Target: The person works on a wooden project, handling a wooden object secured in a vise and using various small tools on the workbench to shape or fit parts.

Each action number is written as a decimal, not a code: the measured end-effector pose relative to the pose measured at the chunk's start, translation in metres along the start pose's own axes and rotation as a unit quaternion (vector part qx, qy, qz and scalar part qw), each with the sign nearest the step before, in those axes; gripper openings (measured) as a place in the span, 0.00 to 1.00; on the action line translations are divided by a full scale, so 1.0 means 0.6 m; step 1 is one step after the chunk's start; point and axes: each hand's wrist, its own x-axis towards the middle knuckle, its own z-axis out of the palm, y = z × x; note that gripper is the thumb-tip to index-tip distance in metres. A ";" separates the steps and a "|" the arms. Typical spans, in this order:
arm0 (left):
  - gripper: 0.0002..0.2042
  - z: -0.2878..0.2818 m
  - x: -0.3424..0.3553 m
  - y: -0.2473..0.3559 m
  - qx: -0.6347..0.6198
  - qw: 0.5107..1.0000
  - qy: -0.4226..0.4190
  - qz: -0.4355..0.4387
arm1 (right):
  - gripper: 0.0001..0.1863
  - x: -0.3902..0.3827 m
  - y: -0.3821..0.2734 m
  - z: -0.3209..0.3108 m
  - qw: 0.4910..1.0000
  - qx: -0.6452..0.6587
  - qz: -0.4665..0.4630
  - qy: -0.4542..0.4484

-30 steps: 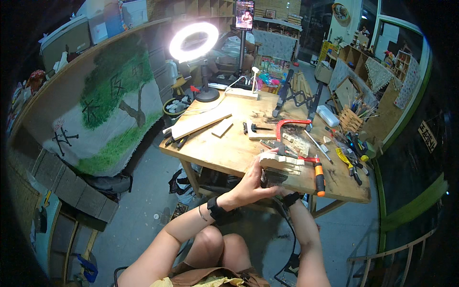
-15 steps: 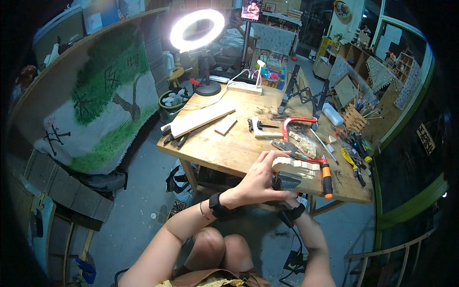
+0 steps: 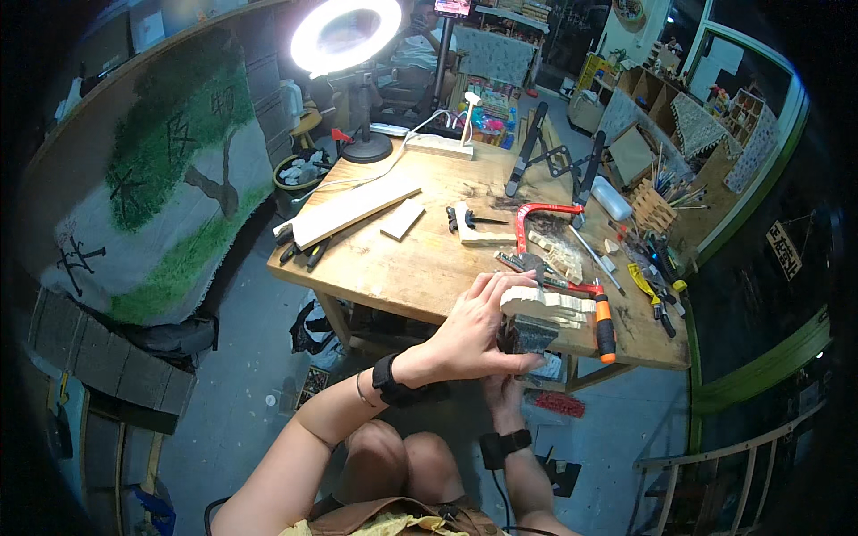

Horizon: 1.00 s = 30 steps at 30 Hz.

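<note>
A pale carved wooden piece [image 3: 539, 302] with a scalloped edge lies at the table's near edge, against a dark metal vise [image 3: 534, 336]. My left hand [image 3: 469, 332] curves round the vise and the wood, its fingers along the top and its thumb underneath. Below the table edge, my right hand [image 3: 503, 397] reaches up under the left thumb; its fingers are mostly hidden. Just right of the wood lies a red-framed saw [image 3: 547, 209] with an orange and black handle.
Wooden boards [image 3: 357, 214] lie on the table's left side. An F-shaped wooden piece with a black clamp [image 3: 465, 223] sits mid-table. A lit ring lamp [image 3: 347, 36], a black folding stand [image 3: 554, 161] and pliers [image 3: 657, 304] stand or lie around. A red brush [image 3: 559, 404] shows below.
The view has shifted, so the table appears further left. My right hand and forearm have moved left and lower beneath the vise. My left hand keeps its place round the vise.
</note>
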 end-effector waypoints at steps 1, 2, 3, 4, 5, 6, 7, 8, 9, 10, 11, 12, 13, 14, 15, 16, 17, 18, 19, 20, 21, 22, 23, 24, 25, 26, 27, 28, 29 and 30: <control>0.43 -0.004 -0.001 0.001 0.003 1.000 0.006 -0.001 | 0.13 -0.002 0.015 0.021 0.999 0.026 -0.037 0.013; 0.43 -0.005 0.002 0.003 0.006 1.000 0.004 -0.001 | 0.13 0.000 0.021 0.036 0.997 0.041 -0.059 0.017; 0.41 -0.004 0.003 0.007 -0.007 1.000 -0.005 -0.014 | 0.14 -0.002 0.027 0.048 0.996 0.050 -0.073 0.015; 0.39 -0.006 0.004 0.010 -0.019 0.999 -0.016 -0.027 | 0.14 -0.001 0.034 0.057 0.995 0.059 -0.078 0.010; 0.39 -0.005 0.006 0.009 -0.013 0.999 -0.020 -0.026 | 0.14 -0.001 0.040 0.064 0.995 0.067 -0.077 0.003; 0.40 -0.002 0.008 0.007 -0.004 1.000 -0.011 -0.015 | 0.14 0.006 0.046 0.073 0.995 0.071 -0.072 -0.005; 0.42 0.002 0.006 0.005 0.000 1.000 -0.001 -0.008 | 0.14 0.005 0.051 0.075 0.995 0.073 -0.066 -0.010; 0.41 0.002 0.007 0.003 0.002 1.000 0.008 0.005 | 0.14 0.009 0.057 0.079 0.995 0.075 -0.060 -0.013; 0.41 0.002 0.006 0.002 0.002 1.000 0.005 0.003 | 0.14 0.010 0.064 0.081 0.995 0.079 -0.056 -0.014; 0.41 0.001 0.006 0.002 0.003 1.000 0.002 -0.004 | 0.14 0.014 0.066 0.083 0.996 0.078 -0.049 -0.019; 0.42 0.000 0.005 0.002 0.004 1.000 0.000 -0.012 | 0.14 0.017 0.068 0.086 0.996 0.076 -0.045 -0.021; 0.42 0.000 0.004 0.003 0.003 1.000 -0.003 -0.017 | 0.14 0.017 0.071 0.086 0.996 0.077 -0.039 -0.024; 0.42 0.000 0.004 0.003 0.003 1.000 -0.001 -0.017 | 0.14 0.018 0.071 0.087 0.996 0.077 -0.037 -0.026; 0.42 -0.001 0.004 0.003 0.006 1.000 -0.003 -0.016 | 0.14 0.019 0.069 0.088 0.996 0.075 -0.032 -0.028; 0.42 -0.001 0.004 0.003 0.009 1.000 -0.004 -0.015 | 0.15 0.020 0.069 0.089 0.996 0.074 -0.029 -0.030; 0.42 0.000 0.004 0.004 0.007 1.000 -0.004 -0.015 | 0.15 0.021 0.069 0.088 0.996 0.074 -0.028 -0.032; 0.42 0.001 0.004 0.004 0.003 1.000 -0.001 -0.014 | 0.15 0.020 0.066 0.086 0.996 0.075 -0.025 -0.032; 0.42 0.002 0.004 0.004 -0.001 1.000 0.001 -0.014 | 0.15 0.023 0.064 0.086 0.996 0.076 -0.025 -0.035; 0.42 0.002 0.004 0.003 -0.003 1.000 0.001 -0.014 | 0.15 0.025 0.065 0.086 0.996 0.078 -0.025 -0.038; 0.42 0.003 0.004 0.000 0.003 1.000 0.003 -0.011 | 0.15 0.029 0.068 0.088 0.996 0.081 -0.022 -0.042; 0.43 0.004 0.003 -0.001 0.008 1.000 0.004 -0.008 | 0.15 0.032 0.068 0.089 0.996 0.080 -0.022 -0.043; 0.43 0.002 0.002 0.003 -0.012 1.000 -0.004 -0.019 | 0.15 0.032 0.071 0.091 0.995 0.085 -0.019 -0.045; 0.43 0.001 0.003 0.005 -0.012 1.000 -0.006 -0.020 | 0.15 0.033 0.072 0.091 0.995 0.088 -0.018 -0.047; 0.43 0.002 0.004 0.006 -0.010 1.000 -0.006 -0.021 | 0.15 0.038 0.070 0.094 0.994 0.091 -0.019 -0.051; 0.43 0.001 0.006 0.009 -0.010 1.000 -0.008 -0.021 | 0.15 0.039 0.066 0.095 0.994 0.092 -0.018 -0.053; 0.43 0.001 0.006 0.008 -0.021 1.000 0.002 -0.015 | 0.15 0.043 0.065 0.098 0.994 0.095 -0.018 -0.056; 0.43 0.000 0.007 0.007 -0.022 1.000 -0.001 -0.014 | 0.16 0.047 0.064 0.102 0.993 0.098 -0.016 -0.059; 0.43 0.000 0.006 0.004 -0.017 1.000 0.003 -0.006 | 0.16 0.051 0.064 0.103 0.993 0.099 -0.013 -0.062; 0.43 0.000 0.005 0.000 -0.012 1.000 0.007 0.002 | 0.16 0.052 0.064 0.104 0.993 0.101 -0.010 -0.065; 0.44 0.002 0.002 -0.003 -0.013 1.000 0.008 0.004 | 0.16 0.052 0.065 0.104 0.992 0.103 -0.006 -0.067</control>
